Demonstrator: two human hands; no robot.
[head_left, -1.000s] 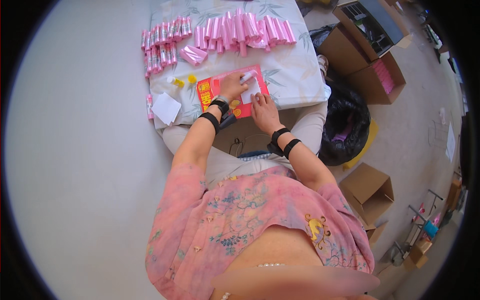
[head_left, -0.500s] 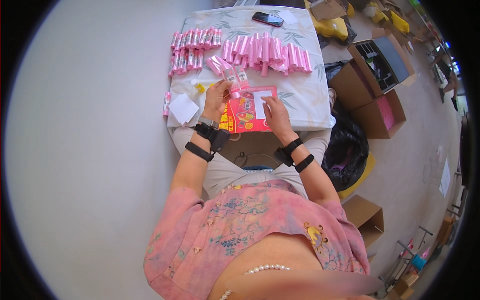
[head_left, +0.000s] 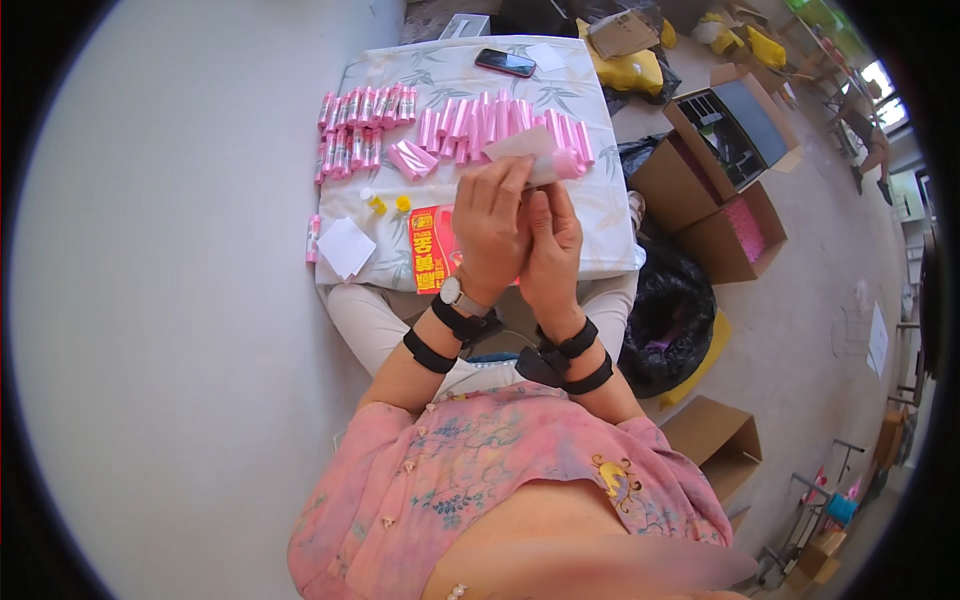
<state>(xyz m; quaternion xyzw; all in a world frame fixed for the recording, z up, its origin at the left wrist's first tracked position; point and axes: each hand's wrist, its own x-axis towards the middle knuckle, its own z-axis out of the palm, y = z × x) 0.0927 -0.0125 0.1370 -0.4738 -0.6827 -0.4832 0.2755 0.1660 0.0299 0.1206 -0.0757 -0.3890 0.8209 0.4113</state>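
Note:
My left hand [head_left: 490, 225] and my right hand [head_left: 552, 238] are together above the table's near half. Both are closed on a pink plastic roll [head_left: 569, 163], its end sticking out past the fingers to the right. A pale label sheet [head_left: 518, 146] stands out from the roll behind my left fingers. My hands hide most of the roll and its wrapping. Below them lies a red and yellow printed card [head_left: 432, 252], partly covered by my left hand. Left of the card are a small glue bottle [head_left: 373, 201] and a yellow cap [head_left: 403, 203].
Labelled pink rolls [head_left: 362, 110] lie at the far left of the table, plain pink rolls [head_left: 480, 122] at the far middle. White paper slips [head_left: 346, 248] rest near left; a phone [head_left: 505, 63] lies at the back. Cardboard boxes [head_left: 690, 185] and a black bag [head_left: 672, 325] stand right.
My right hand has left the white slip on the red card and joined my left. The roll is raised in both hands with the label sheet against it. The view has shifted slightly.

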